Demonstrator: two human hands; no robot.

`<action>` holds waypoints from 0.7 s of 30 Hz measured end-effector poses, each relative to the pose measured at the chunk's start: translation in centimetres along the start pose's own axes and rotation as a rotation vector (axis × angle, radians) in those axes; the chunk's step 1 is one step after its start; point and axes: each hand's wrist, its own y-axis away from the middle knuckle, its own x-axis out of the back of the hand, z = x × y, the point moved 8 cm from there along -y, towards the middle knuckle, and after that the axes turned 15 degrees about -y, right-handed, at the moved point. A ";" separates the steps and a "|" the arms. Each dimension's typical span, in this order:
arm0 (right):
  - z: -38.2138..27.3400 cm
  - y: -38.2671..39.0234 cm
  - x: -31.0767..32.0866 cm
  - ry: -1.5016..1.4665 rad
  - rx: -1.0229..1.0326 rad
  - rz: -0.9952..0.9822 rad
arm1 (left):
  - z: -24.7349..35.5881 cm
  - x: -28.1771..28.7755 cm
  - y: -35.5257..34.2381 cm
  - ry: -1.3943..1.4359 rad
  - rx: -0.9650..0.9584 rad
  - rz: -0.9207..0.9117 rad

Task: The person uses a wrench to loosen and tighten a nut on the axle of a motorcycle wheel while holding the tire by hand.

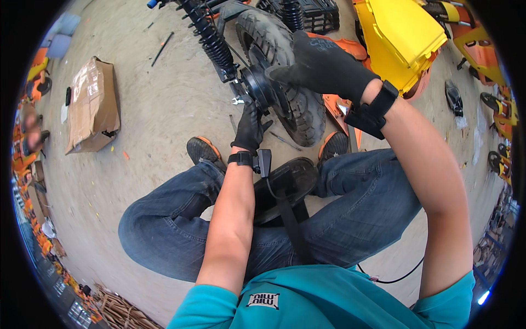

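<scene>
1. At far left, a taped cardboard box (92,104) sits on the concrete floor (148,98), with a small black object (68,96) just beside it.

2. A thin dark rod (163,49) lies on the floor to the right of the box, well apart from the wheel.

3. Left of centre, a black coil-spring shock absorber (207,41) slants down to the near side of a wheel hub.

4. Below that spring, the silver head of a wrench (237,101) shows at the fingertips of a black-gloved left hand (250,127). The fingers are bunched narrowly at the hub's outer end, thumb pointing off to the right; whether they grip the wrench cannot be told.

5. At upper centre, the black wheel hub (256,85) sits in the middle of a knobby tyre (309,118), standing upright in front of the seated person, beyond both shoes.

6. A black-gloved right hand (326,64) is at the tyre's right side, its thumb spread wide from the fingers and reaching toward the hub. The fingertips are partly hidden.

7. To the right of that hand, a bright yellow plastic panel (402,38) rests over orange parts.

8. Farther right, a black bundle (453,97) lies on the floor, near orange-and-yellow vehicles (499,162) along the edge.
</scene>
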 end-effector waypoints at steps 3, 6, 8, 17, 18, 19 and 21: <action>0.7 0.2 0.0 -0.076 -0.076 0.008 | 0.4 -0.4 -0.6 -0.146 -0.045 -0.026; 0.4 0.1 -0.5 0.090 0.143 0.066 | 1.6 -1.1 -0.3 -0.267 -0.104 -0.015; -1.0 1.1 -0.8 0.274 0.326 0.090 | 1.9 -1.3 -0.1 -0.301 -0.098 -0.023; -0.8 0.6 -0.1 0.113 0.091 -0.027 | 3.8 -2.6 1.1 -0.316 -0.175 -0.035; -0.5 0.5 0.1 0.017 -0.001 -0.022 | 3.5 -2.0 0.7 -0.339 -0.168 -0.031; -0.1 0.3 0.1 -0.080 -0.094 -0.019 | 3.2 -1.4 0.5 -0.362 -0.160 -0.027; -0.6 0.6 -0.7 0.195 0.078 -0.111 | 2.9 -0.8 0.0 -0.431 -0.136 -0.070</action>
